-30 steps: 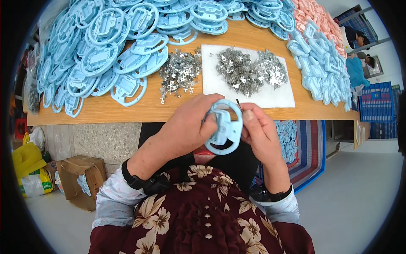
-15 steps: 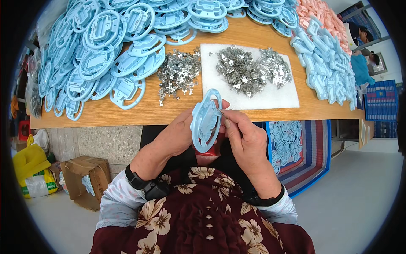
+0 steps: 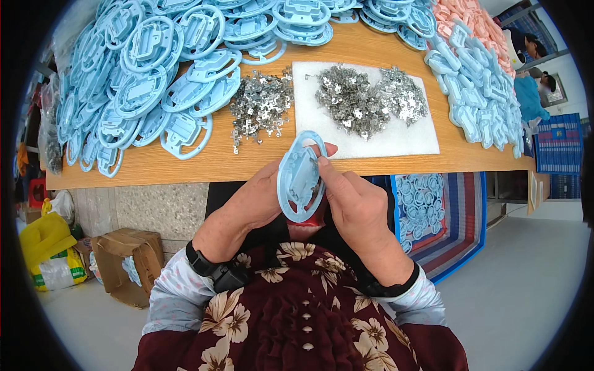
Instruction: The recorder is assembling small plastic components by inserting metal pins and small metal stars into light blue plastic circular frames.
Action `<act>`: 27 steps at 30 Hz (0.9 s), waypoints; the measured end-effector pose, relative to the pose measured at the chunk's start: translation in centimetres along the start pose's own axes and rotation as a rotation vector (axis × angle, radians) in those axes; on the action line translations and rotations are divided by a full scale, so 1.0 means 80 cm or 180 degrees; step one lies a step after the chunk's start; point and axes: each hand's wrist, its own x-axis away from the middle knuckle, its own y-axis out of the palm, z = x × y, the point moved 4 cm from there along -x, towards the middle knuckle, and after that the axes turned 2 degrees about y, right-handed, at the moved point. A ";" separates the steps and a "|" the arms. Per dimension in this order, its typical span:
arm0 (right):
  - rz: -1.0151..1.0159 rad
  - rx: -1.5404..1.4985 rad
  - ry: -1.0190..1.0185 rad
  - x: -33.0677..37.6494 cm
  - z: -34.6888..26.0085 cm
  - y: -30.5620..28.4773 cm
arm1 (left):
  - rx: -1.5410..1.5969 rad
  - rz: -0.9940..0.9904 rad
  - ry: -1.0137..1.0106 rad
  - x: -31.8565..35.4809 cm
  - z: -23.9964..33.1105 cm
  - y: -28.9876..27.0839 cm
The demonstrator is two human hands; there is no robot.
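A light blue oval plastic housing (image 3: 301, 179), with an open ring at its top end, is held tilted just in front of the table edge. My left hand (image 3: 265, 190) is closed around its left side from behind, and a fingertip shows past its far right edge. The thumb of my right hand (image 3: 354, 196) presses on the housing's right inner side; its other fingers are mostly hidden. Whether a small metal piece sits under that thumb cannot be made out. Beyond the hands lie small silvery metal clips, one pile (image 3: 263, 105) on bare wood and more (image 3: 352, 99) on a white foam sheet (image 3: 396, 145).
Many blue oval housings (image 3: 145, 93) are heaped on the table's left and back. Blue elongated parts (image 3: 473, 93) and pink ones (image 3: 473, 28) cover the right. Below stand a striped bag (image 3: 461, 216) holding blue pieces and a cardboard box (image 3: 127, 266). People appear at far right.
My right thumb has come down onto the housing's right inner side, where a pinched small piece showed before. The housing has turned to show more of its inner face.
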 end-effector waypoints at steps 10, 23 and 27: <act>0.0139 -0.1680 0.0985 -0.002 0.012 -0.041 | 0.0810 -0.0477 -0.0591 -0.009 0.006 0.005; -0.0549 -0.3607 0.2653 0.026 0.055 -0.052 | 0.0957 -0.1491 -0.1640 -0.021 -0.058 0.042; 0.0011 -0.3209 0.2840 0.061 0.083 -0.070 | 0.0522 -0.1104 -0.1761 -0.027 -0.073 0.046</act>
